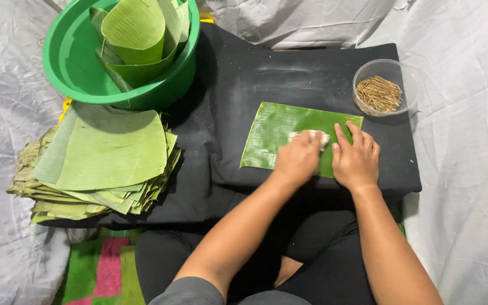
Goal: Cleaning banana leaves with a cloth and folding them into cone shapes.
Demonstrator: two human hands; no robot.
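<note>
Hands on a flat rectangular green banana leaf (pixel 278 133) lying on black cloth (pixel 227 96) — left hand (pixel 299 158) clenched around a small white cloth wad (pixel 312 135), right hand (pixel 356 161) pressed flat, fingers released, beside it.

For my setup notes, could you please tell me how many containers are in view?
2. A green basin holding curled banana leaves sits at the top left, and a clear bowl of small sticks sits at the top right. None appears hidden.
</note>
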